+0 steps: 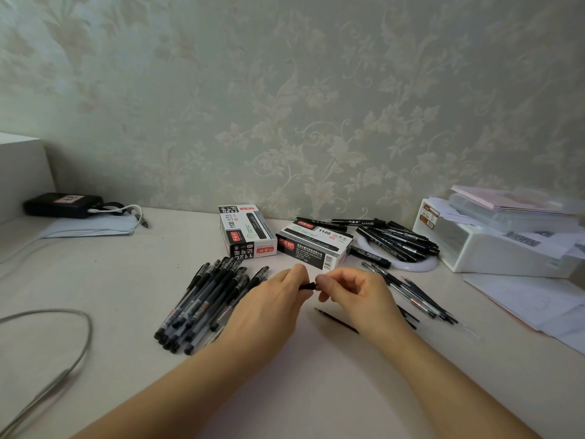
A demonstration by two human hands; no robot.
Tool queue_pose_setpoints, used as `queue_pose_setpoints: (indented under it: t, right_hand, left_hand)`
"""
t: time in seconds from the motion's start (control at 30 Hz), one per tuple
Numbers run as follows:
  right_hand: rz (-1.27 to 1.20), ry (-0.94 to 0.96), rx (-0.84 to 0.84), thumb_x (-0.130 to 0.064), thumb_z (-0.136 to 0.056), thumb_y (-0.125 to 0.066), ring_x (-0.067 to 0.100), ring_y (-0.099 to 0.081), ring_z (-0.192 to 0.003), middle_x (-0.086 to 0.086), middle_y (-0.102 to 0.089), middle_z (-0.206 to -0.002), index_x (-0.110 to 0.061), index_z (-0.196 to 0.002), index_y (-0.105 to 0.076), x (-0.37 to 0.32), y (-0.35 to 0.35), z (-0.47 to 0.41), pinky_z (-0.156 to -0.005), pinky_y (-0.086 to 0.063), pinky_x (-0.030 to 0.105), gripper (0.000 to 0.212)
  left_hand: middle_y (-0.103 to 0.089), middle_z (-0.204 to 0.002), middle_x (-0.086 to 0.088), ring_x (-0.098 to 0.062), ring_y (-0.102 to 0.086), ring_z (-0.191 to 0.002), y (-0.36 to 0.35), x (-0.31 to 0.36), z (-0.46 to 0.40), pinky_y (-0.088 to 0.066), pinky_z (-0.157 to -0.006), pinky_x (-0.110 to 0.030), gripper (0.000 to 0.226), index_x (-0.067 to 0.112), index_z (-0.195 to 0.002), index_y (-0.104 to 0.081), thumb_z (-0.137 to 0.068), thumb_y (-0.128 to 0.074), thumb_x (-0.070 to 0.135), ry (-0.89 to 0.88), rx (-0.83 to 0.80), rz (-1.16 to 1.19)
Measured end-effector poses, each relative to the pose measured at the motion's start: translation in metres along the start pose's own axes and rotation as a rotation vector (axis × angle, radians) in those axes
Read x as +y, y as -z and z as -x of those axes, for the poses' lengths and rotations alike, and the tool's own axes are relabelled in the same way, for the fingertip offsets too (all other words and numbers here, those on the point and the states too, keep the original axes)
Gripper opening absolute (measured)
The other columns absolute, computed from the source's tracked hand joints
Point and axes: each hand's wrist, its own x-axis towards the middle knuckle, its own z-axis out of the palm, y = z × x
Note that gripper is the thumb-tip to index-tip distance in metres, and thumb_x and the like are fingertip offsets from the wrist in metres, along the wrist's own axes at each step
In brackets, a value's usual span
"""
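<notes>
left hand (272, 301) and right hand (357, 294) meet over the middle of the pale table (126, 280), each pinching one end of a short black plastic pen piece (307, 286) in curled fingertips. thin black refill (336, 320) lies on the table beside the right wrist. heap of black-capped gel pens (202, 307) lies to the left.

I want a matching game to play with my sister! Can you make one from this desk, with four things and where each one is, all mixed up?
1. gel pens
2. markers
3. small black part
4. black pack

A. pinched between left hand and right hand
B. on the white ring
C. far left, near the wall
D. heaped on the table, left of the hands

Pairs: 1-D, 2-B, 3-A, 4-C
</notes>
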Motion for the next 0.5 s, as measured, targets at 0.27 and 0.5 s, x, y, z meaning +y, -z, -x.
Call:
queue_pose_setpoints:
  t: [0.27,0.5]
  right_hand:
    - [-0.117,-0.029,-0.060,-0.021,-0.085,-0.075,0.015,-0.067,-0.093,-0.007,-0.075,-0.098,-0.029,-0.104,-0.073,-0.0049,0.0007,0.0037,-0.089,-0.051,0.026,0.021]
    - [-0.107,-0.078,-0.031,-0.022,-0.087,-0.073,0.009,-0.066,-0.081,0.000,-0.075,-0.086,-0.019,-0.088,-0.075,-0.0034,0.0028,0.0038,-0.085,-0.051,0.026,0.004]
  left_hand:
    - [-0.045,-0.080,0.011,-0.019,-0.052,-0.078,-0.0033,-0.0027,0.0013,-0.046,-0.065,-0.041,0.020,0.023,-0.102,-0.046,-0.102,-0.031,0.037,0.030,-0.044,-0.007]
    - [-0.057,-0.092,0.007,-0.021,-0.055,-0.080,-0.0018,-0.0002,0.0037,-0.047,-0.068,-0.044,0.022,0.021,-0.104,-0.047,-0.102,-0.031,0.037,0.015,-0.053,0.021]
